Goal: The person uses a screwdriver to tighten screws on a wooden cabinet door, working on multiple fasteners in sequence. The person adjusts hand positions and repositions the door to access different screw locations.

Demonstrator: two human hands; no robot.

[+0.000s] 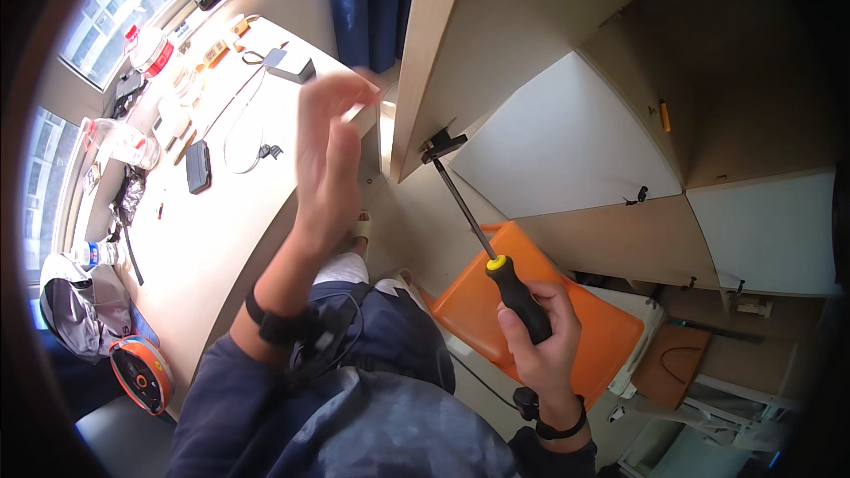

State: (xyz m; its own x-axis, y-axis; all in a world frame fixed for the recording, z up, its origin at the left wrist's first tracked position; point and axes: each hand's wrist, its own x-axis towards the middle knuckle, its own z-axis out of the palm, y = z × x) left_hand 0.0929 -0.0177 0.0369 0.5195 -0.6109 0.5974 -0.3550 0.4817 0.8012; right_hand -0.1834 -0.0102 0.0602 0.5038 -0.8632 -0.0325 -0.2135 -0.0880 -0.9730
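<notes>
Screwdriver point(496, 248) in right hand point(542, 336).

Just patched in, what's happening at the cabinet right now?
A person is working with a screwdriver gripped in the right hand; its tip sits at a small black bracket on the lower edge of a wooden panel. The left hand is raised, open and blurred, near the desk, holding nothing that can be made out. An orange plastic piece lies below the right hand.
</notes>
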